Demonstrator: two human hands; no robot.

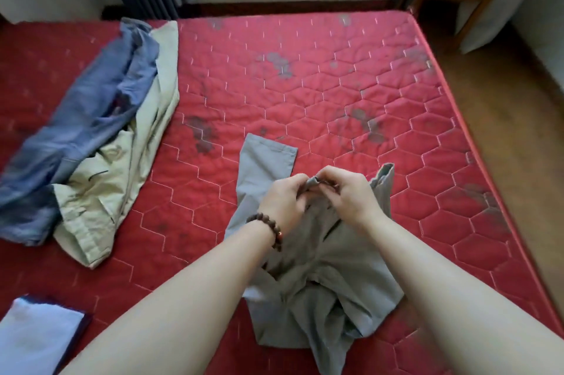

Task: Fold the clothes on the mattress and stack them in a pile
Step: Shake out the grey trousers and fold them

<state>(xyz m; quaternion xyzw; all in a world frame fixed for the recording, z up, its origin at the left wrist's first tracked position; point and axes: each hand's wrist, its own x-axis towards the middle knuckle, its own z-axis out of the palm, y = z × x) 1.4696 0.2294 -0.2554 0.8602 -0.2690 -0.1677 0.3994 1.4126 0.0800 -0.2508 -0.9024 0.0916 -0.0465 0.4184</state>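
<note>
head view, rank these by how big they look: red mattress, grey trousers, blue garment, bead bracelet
1. Mattress, by far.
2-3. Grey trousers and blue garment: look alike in area; the trousers lie nearer the camera and partly under the arms, so no ranking.
4. Bracelet, smallest.

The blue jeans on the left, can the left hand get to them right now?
Probably not yet: the left hand is pinching the grey trousers together with the right hand. Once it lets go, bare mattress lies between it and the blue jeans.
</note>
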